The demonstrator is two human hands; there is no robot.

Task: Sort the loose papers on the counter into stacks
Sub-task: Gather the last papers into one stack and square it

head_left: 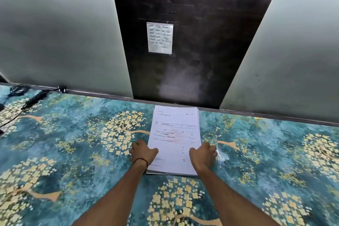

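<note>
At the near edges of the paper stack (pixel 174 139), my fingers (pixel 136 146) curl over its sides, left hand (pixel 142 153) and right hand (pixel 203 153) each pinching it with a thumb on top. It lies on the flowered table (pixel 73 143), far end touching the dark back panel (pixel 192 42). Uneven squeezing could, I think, fan the sheets askew or buckle the top page.

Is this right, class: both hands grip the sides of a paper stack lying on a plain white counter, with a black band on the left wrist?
One detail is wrong. The head view shows the counter is teal with yellow blossoms, not plain white. The rest holds: the left hand and right hand grip the sides of the paper stack, and a black band circles the left wrist.
</note>
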